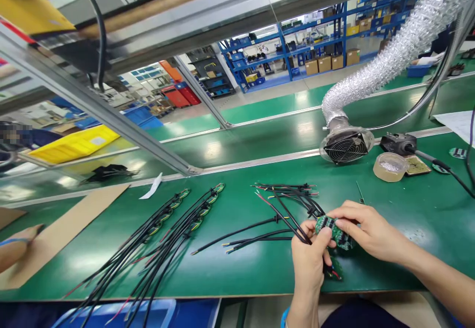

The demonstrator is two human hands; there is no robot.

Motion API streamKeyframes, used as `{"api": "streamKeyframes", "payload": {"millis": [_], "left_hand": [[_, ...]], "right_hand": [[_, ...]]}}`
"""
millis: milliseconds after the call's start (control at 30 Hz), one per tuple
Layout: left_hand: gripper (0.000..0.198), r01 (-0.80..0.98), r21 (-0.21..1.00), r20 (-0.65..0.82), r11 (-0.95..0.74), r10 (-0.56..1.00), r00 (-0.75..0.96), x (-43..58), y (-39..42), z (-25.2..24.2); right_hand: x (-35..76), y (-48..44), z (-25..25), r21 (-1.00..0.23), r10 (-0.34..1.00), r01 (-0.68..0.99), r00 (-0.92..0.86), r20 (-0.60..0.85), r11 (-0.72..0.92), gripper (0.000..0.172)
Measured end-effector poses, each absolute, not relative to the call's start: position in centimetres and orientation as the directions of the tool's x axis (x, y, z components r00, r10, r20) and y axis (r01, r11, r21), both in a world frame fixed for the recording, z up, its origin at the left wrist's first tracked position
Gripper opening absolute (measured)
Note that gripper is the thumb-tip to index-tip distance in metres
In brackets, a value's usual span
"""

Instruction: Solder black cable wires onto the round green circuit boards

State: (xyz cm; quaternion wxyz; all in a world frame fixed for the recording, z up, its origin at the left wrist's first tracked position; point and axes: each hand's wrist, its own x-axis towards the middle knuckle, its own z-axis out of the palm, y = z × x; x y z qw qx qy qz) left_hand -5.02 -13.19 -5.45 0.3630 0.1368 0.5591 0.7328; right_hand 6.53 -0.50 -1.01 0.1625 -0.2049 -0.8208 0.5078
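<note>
My left hand (310, 256) is closed around black cables (293, 219), its thumb pressing on a green circuit board (326, 224). From the right, my right hand (365, 229) pinches the same board along its upper edge. Dark components show on the board's face. Below my left fingers hangs another small green board (336, 268) with red wire ends, partly hidden. More loose black cables (256, 239) with coloured wire tips lie just left of my hands. Farther left, two bundles of cables (174, 249) each end in round green boards, their tails hanging over the bench's front edge.
A fan (347, 147) on a silver duct (371, 75) stands behind my hands. To its right are a tape roll (390, 166) and a soldering iron (430, 157). Another person's hand (18, 249) rests on cardboard (67, 236) at left. A blue bin (156, 313) sits below the bench edge.
</note>
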Motion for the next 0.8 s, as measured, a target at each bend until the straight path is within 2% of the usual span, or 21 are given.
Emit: {"api": "streamKeyframes", "payload": {"millis": [133, 267, 367, 433, 533, 600, 700, 800], "left_hand": [[0.045, -0.255, 0.954, -0.127, -0.161, 0.554, -0.823, -4.9, -12.5, -4.9], [0.034, -0.105, 0.98, -0.004, -0.171, 0.509, -0.861, -4.0, -12.1, -5.3], [0.032, 0.044, 0.986, 0.11, -0.162, 0.426, -0.898, -3.4, -11.7, -5.6], [0.031, 0.039, 0.987, 0.095, -0.155, 0.373, -0.923, -3.8, -11.5, -5.3], [0.031, -0.077, 0.973, -0.018, -0.216, 0.261, -0.965, -6.6, -12.1, -3.5], [0.033, -0.077, 0.948, -0.028, -0.31, 0.158, -0.987, -9.6, -13.1, -1.8], [0.033, 0.017, 0.937, 0.039, -0.349, 0.056, -0.998, -14.3, -14.9, 0.6], [0.033, 0.227, 0.918, 0.234, -0.325, -0.017, -0.972, -17.4, -16.2, 2.6]], "right_hand": [[6.7, -1.3, -1.1, -0.895, 0.546, 0.194, -0.835, 0.065, 0.402, 0.03], [6.6, -2.2, -1.6, -0.902, 0.613, 0.21, -0.786, 0.073, 0.377, 0.023], [6.2, -2.5, -1.6, -0.924, 0.692, 0.212, -0.718, 0.073, 0.317, 0.018], [6.3, -2.1, -1.6, -0.95, 0.714, 0.197, -0.699, 0.037, 0.242, 0.018], [7.2, -0.5, -1.6, -0.985, 0.708, 0.16, -0.703, -0.074, 0.057, 0.03], [8.3, 1.1, -1.5, -0.991, 0.717, 0.116, -0.685, -0.132, -0.072, 0.041], [10.1, 3.2, -1.1, -0.981, 0.756, 0.013, -0.635, -0.158, -0.194, 0.049], [11.2, 4.4, -0.4, -0.966, 0.791, -0.096, -0.597, -0.137, -0.241, 0.052]]}}
